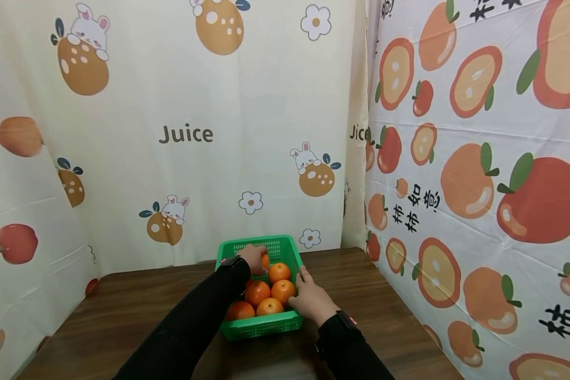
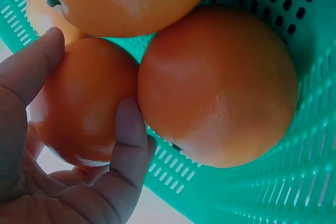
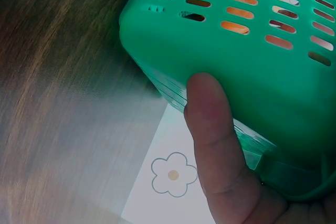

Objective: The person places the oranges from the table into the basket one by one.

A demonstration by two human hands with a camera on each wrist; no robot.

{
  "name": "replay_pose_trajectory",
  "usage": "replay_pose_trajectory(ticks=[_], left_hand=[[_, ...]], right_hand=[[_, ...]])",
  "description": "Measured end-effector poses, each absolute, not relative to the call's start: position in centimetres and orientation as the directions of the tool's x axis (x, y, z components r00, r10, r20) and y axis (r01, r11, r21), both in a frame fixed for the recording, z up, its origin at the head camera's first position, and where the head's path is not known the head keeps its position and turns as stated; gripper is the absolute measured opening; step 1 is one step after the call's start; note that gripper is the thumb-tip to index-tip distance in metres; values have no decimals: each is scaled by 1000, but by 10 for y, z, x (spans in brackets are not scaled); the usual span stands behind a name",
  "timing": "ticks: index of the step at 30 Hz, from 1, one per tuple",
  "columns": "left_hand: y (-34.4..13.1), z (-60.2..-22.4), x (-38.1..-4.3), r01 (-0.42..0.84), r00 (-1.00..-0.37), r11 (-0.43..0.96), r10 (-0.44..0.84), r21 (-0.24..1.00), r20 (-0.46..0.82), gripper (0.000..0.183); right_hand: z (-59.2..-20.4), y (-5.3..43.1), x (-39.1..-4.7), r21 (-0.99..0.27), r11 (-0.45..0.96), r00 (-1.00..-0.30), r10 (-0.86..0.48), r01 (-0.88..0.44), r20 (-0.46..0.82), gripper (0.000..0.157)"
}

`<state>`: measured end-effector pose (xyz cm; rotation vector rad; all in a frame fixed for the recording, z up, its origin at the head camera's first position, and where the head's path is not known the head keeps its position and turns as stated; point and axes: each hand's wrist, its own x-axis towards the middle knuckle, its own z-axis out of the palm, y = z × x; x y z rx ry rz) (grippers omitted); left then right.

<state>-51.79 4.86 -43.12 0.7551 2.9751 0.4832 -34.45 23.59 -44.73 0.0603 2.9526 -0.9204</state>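
Note:
A green plastic basket (image 1: 292, 320) holds several oranges (image 1: 257, 293). My left hand (image 1: 253, 258) reaches into its back part and grips an orange (image 2: 86, 103) between thumb and fingers. Beside that fruit lies a larger-looking orange (image 2: 218, 87), and another orange (image 2: 126, 3) sits at the top of the left wrist view. At the basket's right side, my right hand (image 1: 313, 300) holds the rim. One straight digit lies against the slotted wall (image 3: 173, 40) in the right wrist view; its other fingers are mostly hidden there.
The basket stands on a dark wooden table (image 1: 142, 306), near its back edge. Behind it hangs a pale printed cloth (image 1: 237, 158), and a fruit-patterned cloth (image 1: 456, 232) covers the right side.

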Motion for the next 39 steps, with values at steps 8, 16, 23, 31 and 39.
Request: replay_pose_trajectory(ticks=[8,16,23,31,39], left_hand=[[51,-432,-523,441,-888,840,461,317,15,68],[50,-431,-524,479,-867,828,497,291,12,66],[50,-438,-527,483,-867,842,499,239,-4,63],[54,-438,-526,503,-860,842,511,196,14,56],[58,-441,-526,520,-851,838,526,167,11,57]], right_hand=[[-442,236,-343,-562,826,-999,9,38,-54,75],[-441,234,-342,-571,820,-998,10,42,-59,75],[-443,233,-341,-591,805,-997,10,51,-72,75],[-443,233,-343,-577,815,-998,15,50,-65,75],[-449,234,-344,-576,816,-999,19,45,-51,75]])
